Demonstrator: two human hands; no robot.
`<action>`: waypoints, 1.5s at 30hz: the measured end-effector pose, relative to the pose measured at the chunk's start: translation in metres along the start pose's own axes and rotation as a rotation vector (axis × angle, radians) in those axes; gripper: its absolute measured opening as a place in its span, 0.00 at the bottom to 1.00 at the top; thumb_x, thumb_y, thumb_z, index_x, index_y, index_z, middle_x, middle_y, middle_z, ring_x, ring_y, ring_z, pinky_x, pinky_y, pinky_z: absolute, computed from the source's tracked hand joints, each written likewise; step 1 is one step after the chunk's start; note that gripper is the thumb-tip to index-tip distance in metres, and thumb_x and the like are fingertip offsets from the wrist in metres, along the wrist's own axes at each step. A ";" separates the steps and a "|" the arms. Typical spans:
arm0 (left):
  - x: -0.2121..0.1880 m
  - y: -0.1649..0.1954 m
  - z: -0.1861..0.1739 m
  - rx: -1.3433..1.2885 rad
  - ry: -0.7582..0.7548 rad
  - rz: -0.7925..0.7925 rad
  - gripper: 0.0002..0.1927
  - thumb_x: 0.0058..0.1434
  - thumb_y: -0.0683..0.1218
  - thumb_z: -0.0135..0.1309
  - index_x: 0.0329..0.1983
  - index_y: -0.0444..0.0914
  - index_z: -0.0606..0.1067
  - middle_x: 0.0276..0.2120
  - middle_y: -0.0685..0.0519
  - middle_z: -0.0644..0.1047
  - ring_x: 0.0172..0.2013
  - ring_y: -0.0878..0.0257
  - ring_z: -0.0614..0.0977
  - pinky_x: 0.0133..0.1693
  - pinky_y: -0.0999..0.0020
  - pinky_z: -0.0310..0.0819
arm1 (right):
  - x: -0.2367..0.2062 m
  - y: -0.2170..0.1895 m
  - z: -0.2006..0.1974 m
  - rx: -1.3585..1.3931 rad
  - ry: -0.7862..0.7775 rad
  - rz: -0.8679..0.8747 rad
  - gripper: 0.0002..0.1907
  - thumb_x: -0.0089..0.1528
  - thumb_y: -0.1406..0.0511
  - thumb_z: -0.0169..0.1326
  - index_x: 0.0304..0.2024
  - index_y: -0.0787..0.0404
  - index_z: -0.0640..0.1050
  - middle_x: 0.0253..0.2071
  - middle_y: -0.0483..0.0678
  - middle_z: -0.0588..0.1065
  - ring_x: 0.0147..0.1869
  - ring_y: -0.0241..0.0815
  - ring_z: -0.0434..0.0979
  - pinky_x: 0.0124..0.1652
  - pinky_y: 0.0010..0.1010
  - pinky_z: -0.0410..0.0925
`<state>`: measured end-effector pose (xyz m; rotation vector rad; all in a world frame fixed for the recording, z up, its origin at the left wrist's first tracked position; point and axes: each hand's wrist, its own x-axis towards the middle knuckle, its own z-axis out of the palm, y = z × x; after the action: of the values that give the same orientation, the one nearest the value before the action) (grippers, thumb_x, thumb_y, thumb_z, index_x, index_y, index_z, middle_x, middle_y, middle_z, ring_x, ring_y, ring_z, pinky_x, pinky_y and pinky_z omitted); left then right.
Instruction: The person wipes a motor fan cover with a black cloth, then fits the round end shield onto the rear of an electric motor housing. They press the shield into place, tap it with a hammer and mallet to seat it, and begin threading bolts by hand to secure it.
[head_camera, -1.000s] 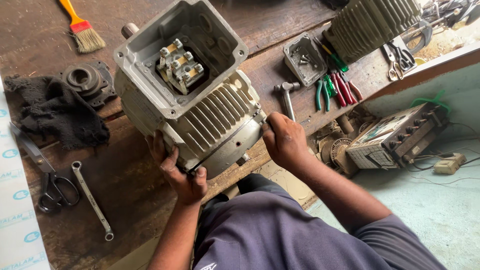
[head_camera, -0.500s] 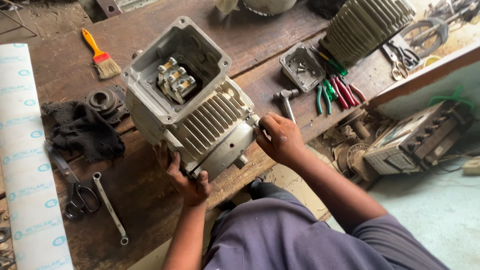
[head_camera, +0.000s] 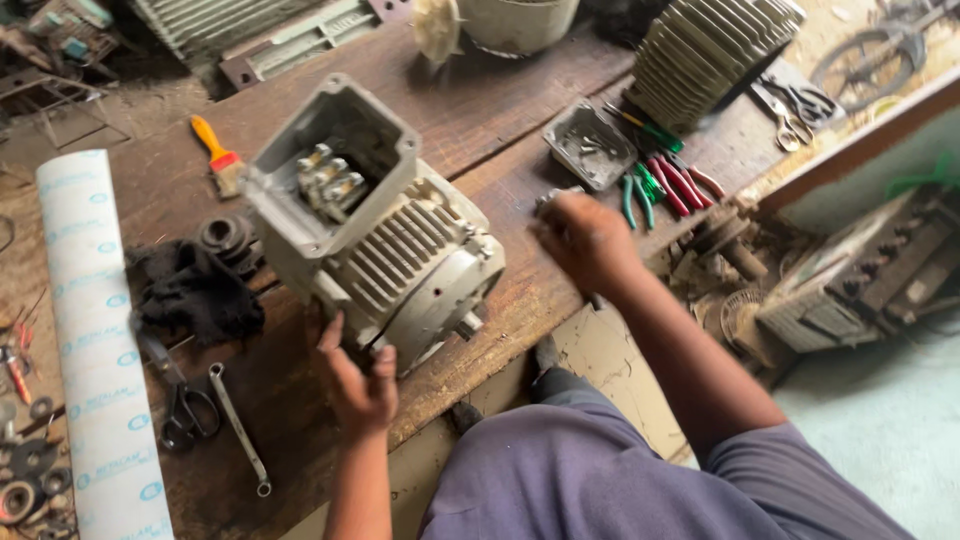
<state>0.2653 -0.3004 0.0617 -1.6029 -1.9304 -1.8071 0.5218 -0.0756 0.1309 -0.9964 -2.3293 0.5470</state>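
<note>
Grey finned motor housing (head_camera: 385, 245): on wooden table (head_camera: 500, 110), near front edge, open terminal box facing up. Your left hand (head_camera: 358, 385): at housing's lower end, fingers (head_camera: 328, 335) pressed against casing, steadying it. Your right hand (head_camera: 583, 240): off housing, over table to its right, blurred; cannot tell whether fingers hold anything. Just beyond right hand: small metal tray (head_camera: 590, 148), green and red pliers (head_camera: 665, 185). Left of housing: black rag (head_camera: 195, 290), orange-handled brush (head_camera: 218, 152), spanner (head_camera: 238, 425), scissors (head_camera: 180, 405), white paper roll (head_camera: 95, 340)
</note>
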 end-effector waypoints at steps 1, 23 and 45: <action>-0.002 0.001 -0.005 0.002 -0.026 -0.011 0.33 0.73 0.58 0.46 0.70 0.30 0.61 0.73 0.31 0.58 0.75 0.38 0.60 0.75 0.43 0.50 | -0.002 0.016 -0.005 -0.048 -0.027 0.084 0.11 0.66 0.58 0.58 0.40 0.58 0.75 0.37 0.49 0.78 0.37 0.43 0.80 0.37 0.36 0.75; -0.030 -0.001 0.027 0.239 0.280 -0.319 0.30 0.81 0.58 0.46 0.68 0.27 0.64 0.57 0.41 0.72 0.57 0.57 0.76 0.62 0.66 0.69 | 0.068 0.248 0.022 -0.319 -0.052 0.082 0.20 0.57 0.67 0.58 0.53 0.51 0.79 0.43 0.52 0.75 0.45 0.55 0.79 0.40 0.45 0.73; -0.064 0.034 -0.004 -0.104 0.349 -0.687 0.12 0.70 0.44 0.56 0.54 0.34 0.76 0.45 0.52 0.79 0.46 0.68 0.78 0.49 0.74 0.71 | 0.056 0.016 -0.003 0.449 -0.219 -0.703 0.18 0.53 0.74 0.67 0.43 0.61 0.76 0.42 0.52 0.79 0.44 0.48 0.82 0.42 0.32 0.74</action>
<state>0.3150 -0.3504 0.0464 -0.5765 -2.3968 -2.2354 0.4996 -0.0227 0.1422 0.1037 -2.3746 0.8460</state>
